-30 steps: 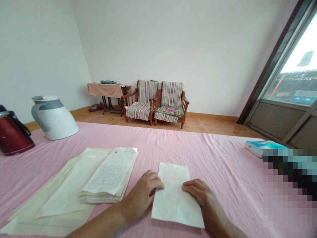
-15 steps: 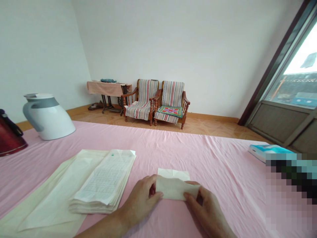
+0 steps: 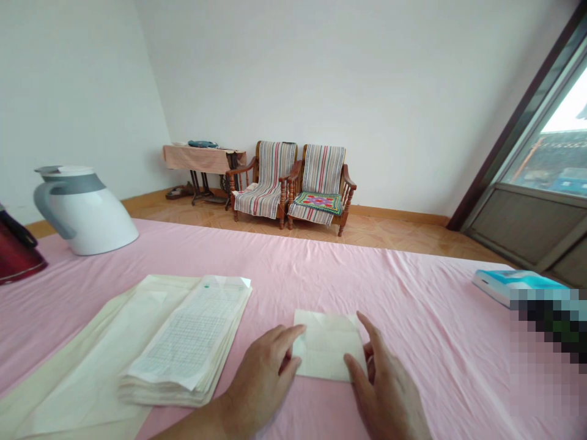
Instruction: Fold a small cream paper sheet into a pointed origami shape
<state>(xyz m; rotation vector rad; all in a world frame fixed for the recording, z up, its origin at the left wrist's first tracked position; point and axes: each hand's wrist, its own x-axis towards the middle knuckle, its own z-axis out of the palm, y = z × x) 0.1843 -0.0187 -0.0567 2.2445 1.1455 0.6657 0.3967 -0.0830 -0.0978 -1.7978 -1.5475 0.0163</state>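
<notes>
A small, roughly square piece of pale folded paper (image 3: 326, 347) lies on the pink cloth (image 3: 293, 269) in front of me. My left hand (image 3: 263, 379) rests at its left side, index fingertip on the paper and thumb apart at the lower left edge. At the right side is my right hand (image 3: 387, 379), its index finger stretched to the upper right corner and its thumb near the lower right edge. Both hands have thumb and index spread. To the left of my left hand sits a stack of gridded paper sheets (image 3: 188, 333).
Larger cream sheets (image 3: 92, 373) lie left of the stack. A white and grey jug (image 3: 98, 214) and a red kettle-like vessel (image 3: 18, 250) stand at the far left. A blue and white packet (image 3: 518, 284) lies at right. Two wooden chairs (image 3: 321, 177) stand beyond the table.
The near part of the paper, pinched and raised by both hands before, now lies flat on the cloth. My fingers have loosened and spread along its sides. The view has shifted slightly.
</notes>
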